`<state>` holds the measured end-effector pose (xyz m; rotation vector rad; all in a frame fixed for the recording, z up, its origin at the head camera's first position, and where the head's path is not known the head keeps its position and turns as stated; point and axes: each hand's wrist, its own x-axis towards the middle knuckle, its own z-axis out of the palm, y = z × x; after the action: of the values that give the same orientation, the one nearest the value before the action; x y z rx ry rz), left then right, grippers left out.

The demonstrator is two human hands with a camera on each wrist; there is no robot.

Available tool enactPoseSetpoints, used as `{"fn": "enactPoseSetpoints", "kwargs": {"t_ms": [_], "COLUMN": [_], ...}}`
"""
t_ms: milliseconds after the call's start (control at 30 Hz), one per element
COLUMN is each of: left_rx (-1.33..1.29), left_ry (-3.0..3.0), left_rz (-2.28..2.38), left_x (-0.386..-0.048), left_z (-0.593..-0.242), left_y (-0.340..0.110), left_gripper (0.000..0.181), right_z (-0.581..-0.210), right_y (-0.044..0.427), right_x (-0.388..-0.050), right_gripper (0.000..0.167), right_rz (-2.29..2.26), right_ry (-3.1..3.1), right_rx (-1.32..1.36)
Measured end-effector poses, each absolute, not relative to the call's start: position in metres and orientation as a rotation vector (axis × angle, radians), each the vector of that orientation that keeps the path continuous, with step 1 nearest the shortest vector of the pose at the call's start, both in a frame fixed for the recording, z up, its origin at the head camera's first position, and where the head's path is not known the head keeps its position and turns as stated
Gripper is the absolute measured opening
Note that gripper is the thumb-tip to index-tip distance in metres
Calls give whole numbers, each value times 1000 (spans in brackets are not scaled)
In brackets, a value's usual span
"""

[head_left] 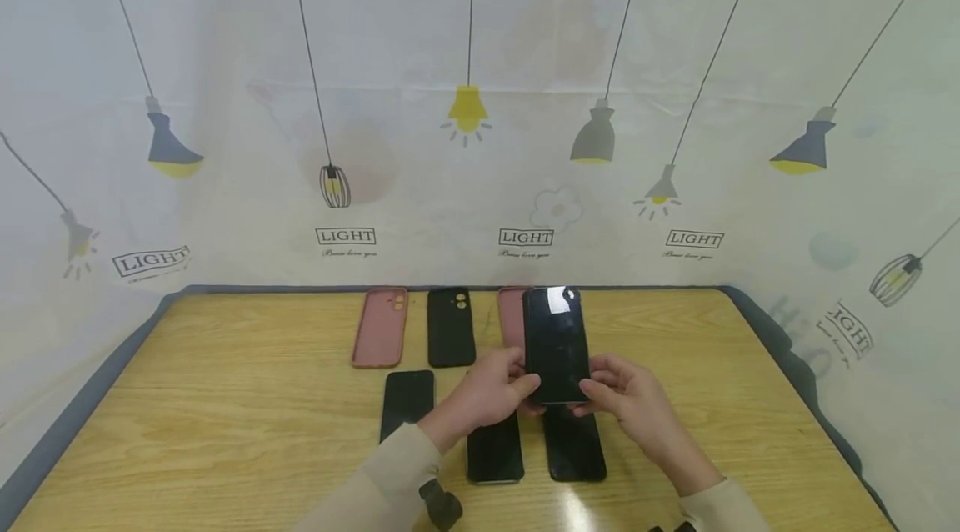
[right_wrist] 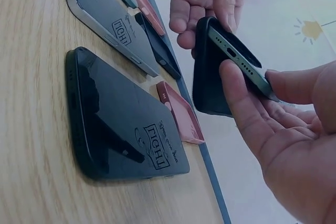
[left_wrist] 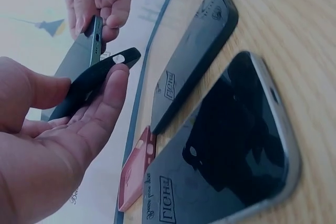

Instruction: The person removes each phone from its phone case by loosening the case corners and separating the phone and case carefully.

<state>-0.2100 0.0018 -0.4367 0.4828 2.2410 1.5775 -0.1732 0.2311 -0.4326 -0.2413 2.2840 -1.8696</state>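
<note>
Both hands hold a smartphone (head_left: 557,340) and a black phone case (right_wrist: 207,80) together above the table. The phone's screen faces up. My left hand (head_left: 491,386) grips the case on one side, thumb on its edge. My right hand (head_left: 630,399) pinches the opposite side of the phone between thumb and fingers. In the right wrist view, the phone's greenish charging-port edge (right_wrist: 239,59) sits tilted, partly inside the case and raised out of it on the right-hand side. The left wrist view shows the case (left_wrist: 86,85) bent under the left thumb.
Behind the hands lie a pink case (head_left: 380,328), a black case (head_left: 452,328) and another pink case (head_left: 512,319), partly hidden. Nearer lie a left phone (head_left: 407,399), a middle phone (head_left: 495,453) and a right phone (head_left: 576,449). A printed curtain (head_left: 420,207) hangs behind the wooden table (head_left: 225,399).
</note>
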Motion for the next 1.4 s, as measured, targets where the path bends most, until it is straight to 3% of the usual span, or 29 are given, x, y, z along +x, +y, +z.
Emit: {"fn": "enactPoseSetpoints", "kwargs": {"t_ms": [200,1000,1400], "left_rx": [424,439,391], "left_ry": [2128,2138,2158], "left_rz": [1670,1685,1685], "left_x": [-209,-222,-238], "left_z": [-435,-433,-434], "left_y": [8,22,33], "left_gripper": [17,10,6], "right_z": [-432,-423,-427], "right_y": [235,275,300], "right_x": [-172,-157,-151], "right_gripper": [37,46,41], "right_rz": [-1904,-1812,-1728], "right_ry": [2290,2444,2486], "right_rx": [-203,-13,99]}}
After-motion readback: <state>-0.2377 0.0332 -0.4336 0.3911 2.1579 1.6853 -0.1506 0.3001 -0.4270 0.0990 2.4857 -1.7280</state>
